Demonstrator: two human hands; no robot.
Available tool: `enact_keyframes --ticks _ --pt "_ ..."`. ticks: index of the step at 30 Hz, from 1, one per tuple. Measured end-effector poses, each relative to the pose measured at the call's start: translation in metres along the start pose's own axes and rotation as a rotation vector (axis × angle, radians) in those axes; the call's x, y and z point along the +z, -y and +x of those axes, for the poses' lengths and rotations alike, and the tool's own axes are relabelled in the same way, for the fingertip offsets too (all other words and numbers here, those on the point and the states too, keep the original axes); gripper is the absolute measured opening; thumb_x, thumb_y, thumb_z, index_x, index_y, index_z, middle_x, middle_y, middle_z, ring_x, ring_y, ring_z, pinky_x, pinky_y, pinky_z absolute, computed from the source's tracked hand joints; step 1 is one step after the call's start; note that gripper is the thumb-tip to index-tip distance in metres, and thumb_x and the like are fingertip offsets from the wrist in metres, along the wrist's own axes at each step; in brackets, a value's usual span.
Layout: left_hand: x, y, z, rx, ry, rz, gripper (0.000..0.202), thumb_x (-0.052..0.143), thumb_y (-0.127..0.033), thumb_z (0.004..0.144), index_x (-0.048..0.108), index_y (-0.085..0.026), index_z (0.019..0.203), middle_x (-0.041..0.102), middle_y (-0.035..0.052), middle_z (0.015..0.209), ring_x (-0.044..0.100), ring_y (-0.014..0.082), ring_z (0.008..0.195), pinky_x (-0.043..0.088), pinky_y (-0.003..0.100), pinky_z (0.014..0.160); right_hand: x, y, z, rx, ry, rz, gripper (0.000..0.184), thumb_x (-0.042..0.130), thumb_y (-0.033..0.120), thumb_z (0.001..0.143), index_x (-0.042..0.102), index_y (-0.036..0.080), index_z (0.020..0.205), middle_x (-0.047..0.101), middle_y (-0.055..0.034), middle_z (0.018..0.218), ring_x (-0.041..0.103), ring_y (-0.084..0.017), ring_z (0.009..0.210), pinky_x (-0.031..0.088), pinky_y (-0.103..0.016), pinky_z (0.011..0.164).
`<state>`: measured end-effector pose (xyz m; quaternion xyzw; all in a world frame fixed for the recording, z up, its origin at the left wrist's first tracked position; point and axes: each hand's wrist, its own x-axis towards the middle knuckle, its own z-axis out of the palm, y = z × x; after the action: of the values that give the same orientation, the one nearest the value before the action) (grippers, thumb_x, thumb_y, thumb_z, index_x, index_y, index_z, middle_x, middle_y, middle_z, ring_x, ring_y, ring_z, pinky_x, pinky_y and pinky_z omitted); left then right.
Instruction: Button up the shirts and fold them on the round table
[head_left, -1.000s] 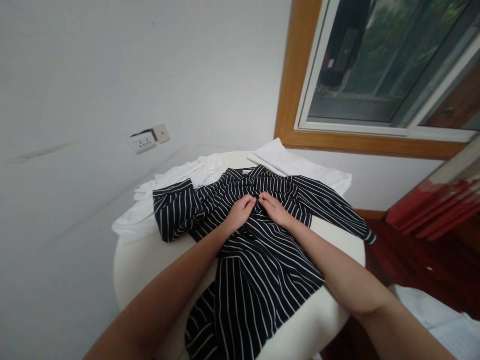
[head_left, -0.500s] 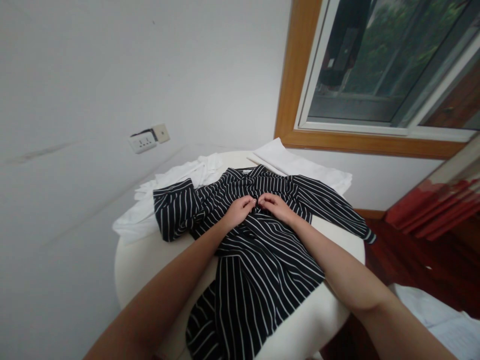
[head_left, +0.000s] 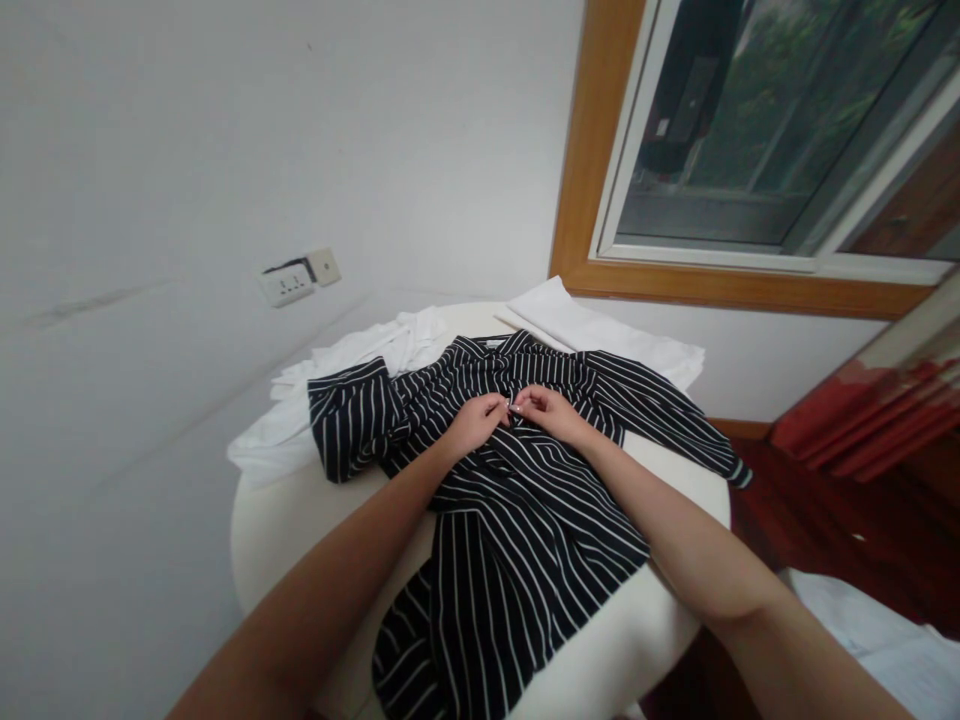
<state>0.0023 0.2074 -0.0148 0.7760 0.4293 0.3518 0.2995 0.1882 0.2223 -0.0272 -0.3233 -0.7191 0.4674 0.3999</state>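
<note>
Shirt (head_left: 517, 540) lies front-up across the round table (head_left: 300, 520), hem hanging over the near edge, collar toward the far edge. Left hand (head_left: 474, 425) and right hand (head_left: 551, 415) meet mid-chest, fingers curled in, each pinching one side of the front opening. A small pale button (head_left: 516, 409) shows between the fingertips. Step looks like buttoning at chest level. Next move calls for lining button to hole and pushing through, fabric kept flat. White cloths (head_left: 360, 365) along the far edge. Socket (head_left: 289, 285) on the wall behind.
</note>
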Motion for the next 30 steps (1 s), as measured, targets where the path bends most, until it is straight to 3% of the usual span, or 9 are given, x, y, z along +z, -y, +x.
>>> enact_keyframes --ticks 4,10,16,25,30 --pt "0.001 -0.001 0.0 0.003 -0.007 0.02 0.033 0.041 -0.032 0.088 0.059 -0.018 0.064 0.064 0.0016 0.069 0.058 0.0155 0.07 0.044 0.029 0.075 0.003 -0.002 0.0 -0.007 -0.048 -0.076 0.029 0.065 0.045 0.076 0.056 0.018 0.084 0.053 0.0033 0.07 0.049 -0.011 0.063 0.041 -0.026 0.064" --pt "0.005 0.004 0.0 -0.097 -0.05 -0.05 0.053 0.03 -0.052 0.092 0.062 -0.019 0.065 0.057 0.0006 0.057 0.053 0.0153 0.06 0.043 0.028 0.065 0.007 0.005 -0.003 -0.137 -0.145 -0.334 0.009 0.056 0.027 0.082 0.058 0.019 0.083 0.055 0.0016 0.072 0.05 -0.013 0.066 0.04 -0.026 0.066" --pt "0.004 0.004 0.002 -0.07 -0.037 -0.005 0.045 0.039 -0.05 0.088 0.059 -0.019 0.063 0.065 0.0021 0.068 0.059 0.0171 0.069 0.045 0.03 0.071 0.012 0.016 -0.007 -0.178 -0.142 -0.501 0.006 0.057 0.019 0.08 0.057 0.02 0.086 0.055 0.0013 0.072 0.051 -0.015 0.07 0.04 -0.028 0.071" --pt "0.005 0.007 0.004 -0.063 -0.057 -0.024 0.038 0.039 -0.042 0.089 0.057 -0.019 0.066 0.063 0.0018 0.067 0.058 0.0163 0.068 0.046 0.031 0.073 0.012 0.016 -0.008 -0.172 -0.108 -0.489 0.01 0.056 0.025 0.084 0.056 0.02 0.092 0.055 0.0014 0.073 0.051 -0.015 0.07 0.04 -0.028 0.069" --pt "0.005 0.008 0.005 -0.078 -0.086 -0.017 0.04 0.037 -0.046 0.09 0.054 -0.02 0.065 0.059 0.0005 0.065 0.056 0.0157 0.068 0.045 0.029 0.071 0.013 0.02 -0.009 -0.164 -0.102 -0.415 0.02 0.045 0.037 0.092 0.054 0.021 0.086 0.054 0.0006 0.077 0.05 -0.014 0.07 0.039 -0.028 0.07"
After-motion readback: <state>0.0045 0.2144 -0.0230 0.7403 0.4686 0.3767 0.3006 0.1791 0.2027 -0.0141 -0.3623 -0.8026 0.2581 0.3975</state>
